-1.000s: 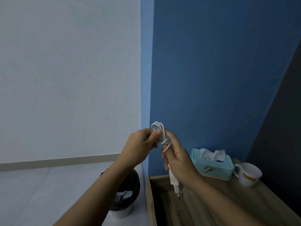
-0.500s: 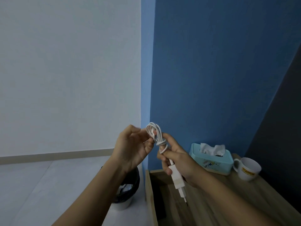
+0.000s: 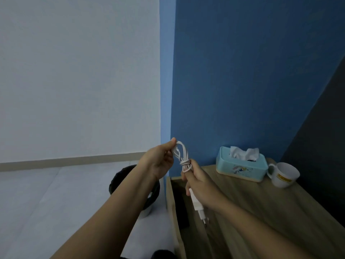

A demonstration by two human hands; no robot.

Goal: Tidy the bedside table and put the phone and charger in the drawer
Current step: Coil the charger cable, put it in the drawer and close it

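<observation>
Here the bedside table (image 3: 270,206) fills the lower right, its wooden top running back to the blue wall; at its left edge a dark gap, seemingly the open drawer (image 3: 182,208), lies almost directly under the hands. A black bin (image 3: 119,181) stands on the floor left of the table. On the tabletop near the wall sit a pale blue tissue box (image 3: 240,166) with a small cartoon print on its front, too blurred to read, and just beside it to the right a white mug (image 3: 282,174) with a yellow label whose lettering cannot be made out. The right hand (image 3: 202,186) is closed around the charger (image 3: 198,209), with its white plug body hanging below the palm, prongs down, the long axis tilted a little from vertical. Above that fist the cable (image 3: 182,155) rises as a coiled bundle cinched by a wrap at the middle; the left hand (image 3: 159,161) pinches the upper loop between thumb and fingers. The bundle sits between the two hands, and the drawer gap lies below and slightly left of the plug, so the right hand looks nearer for lowering it in. No phone can be made out for certain; a dark shape in the gap may be one.
</observation>
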